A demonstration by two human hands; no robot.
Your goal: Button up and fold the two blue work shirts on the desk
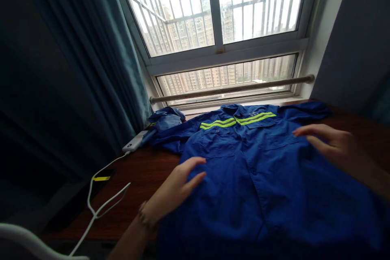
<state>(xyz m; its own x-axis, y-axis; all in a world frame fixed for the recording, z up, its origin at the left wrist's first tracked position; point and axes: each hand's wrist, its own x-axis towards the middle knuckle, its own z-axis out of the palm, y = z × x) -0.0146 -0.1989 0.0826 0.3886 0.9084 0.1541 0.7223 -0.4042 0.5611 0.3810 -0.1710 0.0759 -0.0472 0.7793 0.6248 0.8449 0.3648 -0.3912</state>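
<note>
A blue work shirt (252,178) with yellow-green reflective stripes across the chest lies spread front-up on a dark wooden table (143,174). Its collar points toward the window. My left hand (179,185) rests flat on the shirt's left side, fingers stretched out and slightly apart. My right hand (327,140) lies flat on the shirt's right side near the sleeve, fingers extended. Neither hand holds anything.
A second blue garment (166,120) lies bunched at the table's back left. Beside it sits a white power bank (134,143) with a white cable (100,207) trailing off the left edge. Teal curtain (100,57) hangs at the left; the window (219,28) and a rail stand behind.
</note>
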